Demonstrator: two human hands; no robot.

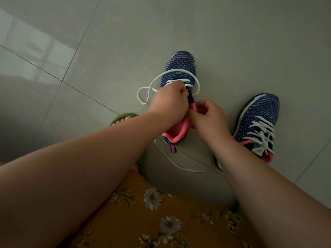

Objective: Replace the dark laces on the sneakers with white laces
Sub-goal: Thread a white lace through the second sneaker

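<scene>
A blue patterned sneaker with pink lining stands on the floor, toe pointing away. A white lace runs through its lowest eyelets and loops loosely over the toe and out to the left; another stretch trails behind the heel. My left hand is curled over the sneaker's left side at the eyelets, pinching the lace there. My right hand pinches the tongue's pink edge. To the right stands the second sneaker, fully laced in white and tied.
The floor is pale grey tile with dark grout lines. My foot in a green slipper sits left of the sneaker. Yellow floral fabric covers my lap at the bottom.
</scene>
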